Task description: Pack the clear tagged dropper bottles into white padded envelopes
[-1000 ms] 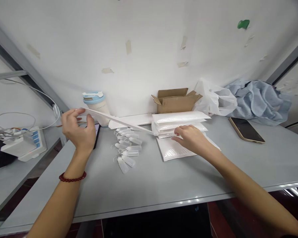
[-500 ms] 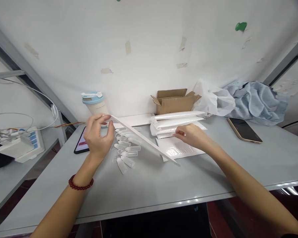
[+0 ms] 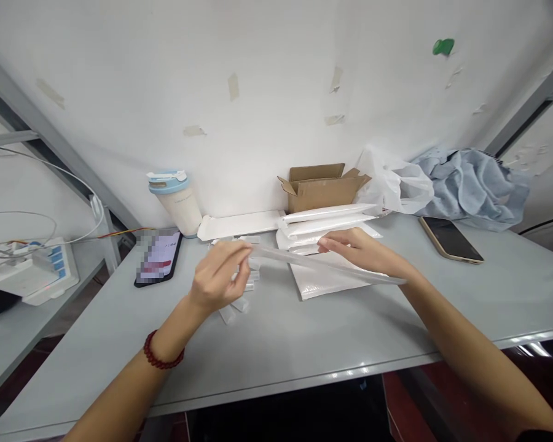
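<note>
My left hand [image 3: 221,275] pinches one end of a long, thin white strip [image 3: 299,261]. The strip slants across to the right, and its far end passes in front of my right wrist. My right hand [image 3: 350,247] is closed, thumb and fingers together, at the front of a stack of white padded envelopes [image 3: 329,212]. Whether anything is between its fingers I cannot make out. One padded envelope [image 3: 317,285] lies flat below the right hand. Several clear tags with white tops [image 3: 239,304] lie behind my left hand, partly hidden by it.
A blue-lidded cup [image 3: 179,205] and a lit phone [image 3: 161,258] are on the left. Along the wall are a flat white piece [image 3: 239,224], an open cardboard box [image 3: 325,194], a plastic bag [image 3: 396,184] and blue cloth [image 3: 474,184]. A second phone [image 3: 451,239] lies right.
My left hand has moved right and slightly down with the strip, whose far end has swung right and up toward my right wrist. My right hand has barely moved.
</note>
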`<state>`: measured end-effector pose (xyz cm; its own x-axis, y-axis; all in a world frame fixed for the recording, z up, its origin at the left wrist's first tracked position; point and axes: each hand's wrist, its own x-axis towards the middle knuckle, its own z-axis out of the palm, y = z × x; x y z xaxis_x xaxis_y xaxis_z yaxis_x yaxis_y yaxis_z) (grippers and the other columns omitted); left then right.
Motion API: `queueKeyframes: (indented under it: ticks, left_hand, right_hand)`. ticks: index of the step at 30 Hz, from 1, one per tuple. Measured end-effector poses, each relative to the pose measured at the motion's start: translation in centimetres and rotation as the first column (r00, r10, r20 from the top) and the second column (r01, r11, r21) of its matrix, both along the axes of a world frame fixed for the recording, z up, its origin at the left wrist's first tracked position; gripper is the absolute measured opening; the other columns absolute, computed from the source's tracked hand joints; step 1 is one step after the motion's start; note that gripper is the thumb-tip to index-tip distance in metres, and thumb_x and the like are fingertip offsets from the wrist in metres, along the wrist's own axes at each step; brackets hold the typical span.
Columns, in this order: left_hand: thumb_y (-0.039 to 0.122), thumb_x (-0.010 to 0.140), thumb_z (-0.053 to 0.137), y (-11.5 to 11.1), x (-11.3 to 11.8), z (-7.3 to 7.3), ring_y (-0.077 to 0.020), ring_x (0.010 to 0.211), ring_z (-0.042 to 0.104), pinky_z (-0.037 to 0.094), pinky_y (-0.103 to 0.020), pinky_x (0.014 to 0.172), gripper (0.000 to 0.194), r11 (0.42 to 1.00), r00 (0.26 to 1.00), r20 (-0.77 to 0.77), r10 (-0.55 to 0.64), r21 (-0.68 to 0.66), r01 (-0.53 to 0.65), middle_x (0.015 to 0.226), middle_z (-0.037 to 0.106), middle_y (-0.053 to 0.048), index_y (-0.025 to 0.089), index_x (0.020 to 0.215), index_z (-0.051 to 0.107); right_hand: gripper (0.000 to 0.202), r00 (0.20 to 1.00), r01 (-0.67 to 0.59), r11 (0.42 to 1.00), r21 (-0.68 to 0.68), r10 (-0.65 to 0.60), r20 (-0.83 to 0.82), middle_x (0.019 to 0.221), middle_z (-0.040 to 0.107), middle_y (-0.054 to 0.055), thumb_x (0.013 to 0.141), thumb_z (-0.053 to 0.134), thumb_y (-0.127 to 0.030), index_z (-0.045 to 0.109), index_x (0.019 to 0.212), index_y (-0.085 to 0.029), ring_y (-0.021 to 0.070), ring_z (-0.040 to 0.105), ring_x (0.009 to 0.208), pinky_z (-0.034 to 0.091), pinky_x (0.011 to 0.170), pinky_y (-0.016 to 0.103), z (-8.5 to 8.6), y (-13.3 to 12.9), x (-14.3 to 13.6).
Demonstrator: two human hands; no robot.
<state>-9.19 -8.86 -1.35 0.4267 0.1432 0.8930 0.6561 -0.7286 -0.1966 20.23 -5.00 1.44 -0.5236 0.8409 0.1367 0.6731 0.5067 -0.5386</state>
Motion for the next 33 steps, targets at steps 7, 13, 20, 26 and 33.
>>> queueKeyframes:
  ticks: [7, 13, 20, 26, 33]
  left_hand:
    - [-0.002, 0.070, 0.059, -0.7, 1.5, -1.2, -0.0203, 0.074, 0.063, 0.054, -0.031, 0.059, 0.025, 0.990, 0.971, -0.197, -0.134, -0.076, 0.121, 0.084, 0.066, -0.011, 0.012, 0.091, 0.058]
    - [0.002, 0.072, 0.055, -0.9, 1.6, -0.9, -0.0199, 0.076, 0.060, 0.053, -0.032, 0.061, 0.016, 0.981, 0.974, -0.174, -0.145, -0.154, 0.118, 0.082, 0.066, -0.008, 0.015, 0.081, 0.058]
    - [0.027, 0.086, 0.047, -0.3, 1.1, -0.5, -0.0221, 0.096, 0.060, 0.051, -0.038, 0.080, 0.018, 0.645, 0.943, 0.272, 0.194, -0.759, 0.086, 0.106, 0.066, -0.009, 0.018, 0.086, 0.062]
    - [0.042, 0.080, 0.057, 0.3, 0.5, 0.7, -0.0236, 0.085, 0.066, 0.052, -0.038, 0.076, 0.031, -0.045, 0.940, 0.296, 0.169, -0.951, 0.307, 0.087, 0.071, -0.005, 0.017, 0.096, 0.066]
    - [0.037, 0.073, 0.067, -1.1, 2.0, 0.8, -0.0227, 0.082, 0.066, 0.053, -0.036, 0.074, 0.023, -0.155, 0.861, 0.467, 0.200, -0.853, 0.499, 0.080, 0.070, -0.004, 0.016, 0.085, 0.067]
  right_hand:
    - [0.116, 0.899, -0.382, 0.878, -0.288, 0.426, 0.106, 0.152, 0.023, 0.015, 0.059, 0.075, -0.059, 0.011, 0.148, -0.021, 0.0362, 0.025, 0.137, 0.027, 0.109, 0.051, -0.8, -1.8, -1.2]
    - [0.109, 0.911, -0.287, 0.928, -0.236, 0.341, 0.231, 0.153, 0.012, 0.017, 0.067, 0.069, -0.037, -0.002, 0.148, -0.020, 0.0373, 0.012, 0.140, 0.017, 0.109, 0.058, -1.5, -4.2, -3.2]
    - [0.084, 0.908, -0.326, 0.945, -0.018, 0.319, 0.271, 0.147, 0.018, 0.013, 0.066, 0.064, -0.023, 0.026, 0.140, -0.028, 0.0383, 0.027, 0.129, 0.030, 0.100, 0.057, -1.2, -4.3, -3.5]
    - [0.079, 0.898, -0.375, 0.899, 0.225, 0.292, 0.328, 0.144, 0.024, 0.017, 0.063, 0.057, -0.012, 0.030, 0.137, -0.020, 0.0371, 0.029, 0.127, 0.030, 0.099, 0.054, -2.0, -4.2, -4.2]
    - [0.091, 0.913, -0.352, 0.876, 0.329, 0.244, 0.327, 0.142, 0.026, 0.022, 0.063, 0.064, -0.031, 0.022, 0.141, -0.014, 0.0398, 0.027, 0.126, 0.027, 0.098, 0.056, -2.7, -3.8, -4.4]
